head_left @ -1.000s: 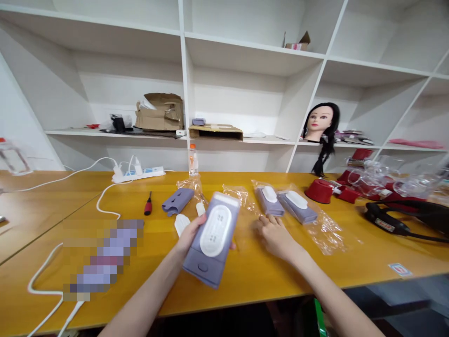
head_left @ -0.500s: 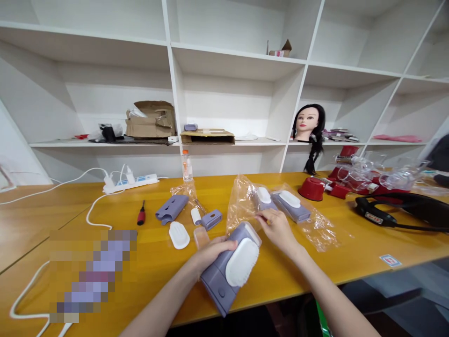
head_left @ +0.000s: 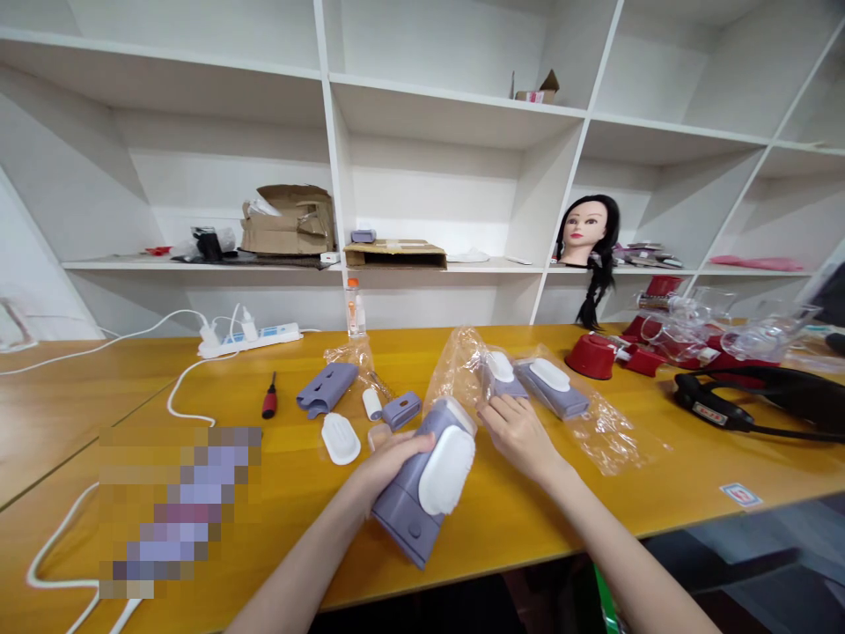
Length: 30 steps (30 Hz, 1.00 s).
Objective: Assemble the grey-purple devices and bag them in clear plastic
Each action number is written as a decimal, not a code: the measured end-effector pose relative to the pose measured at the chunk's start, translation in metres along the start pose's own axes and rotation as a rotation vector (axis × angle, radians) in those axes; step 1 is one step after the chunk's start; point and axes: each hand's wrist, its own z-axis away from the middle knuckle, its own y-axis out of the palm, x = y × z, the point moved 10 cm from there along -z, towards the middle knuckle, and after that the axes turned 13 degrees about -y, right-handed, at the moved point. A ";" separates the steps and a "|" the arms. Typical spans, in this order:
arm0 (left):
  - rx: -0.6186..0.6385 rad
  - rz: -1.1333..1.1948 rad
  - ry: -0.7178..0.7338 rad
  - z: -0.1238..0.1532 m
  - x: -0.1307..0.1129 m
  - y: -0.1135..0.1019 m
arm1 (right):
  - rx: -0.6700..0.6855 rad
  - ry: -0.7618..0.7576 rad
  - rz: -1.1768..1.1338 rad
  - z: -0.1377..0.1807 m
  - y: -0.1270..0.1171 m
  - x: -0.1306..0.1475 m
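my left hand [head_left: 389,460] grips the purple device [head_left: 426,480], tilted above the table's [head_left: 528,519] near edge. my right hand [head_left: 521,431] pinches the clear bag [head_left: 462,374] open at its top end. two bagged devices [head_left: 538,385] lie just beyond.

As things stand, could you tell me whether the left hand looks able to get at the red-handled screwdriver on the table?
Probably not yet: the left hand is wrapped around the purple device, so it is occupied. The screwdriver lies in the open on that side, with bare table between.
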 end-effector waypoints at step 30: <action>0.109 0.140 -0.061 -0.015 0.019 0.016 | -0.134 0.284 -0.369 -0.008 -0.008 -0.009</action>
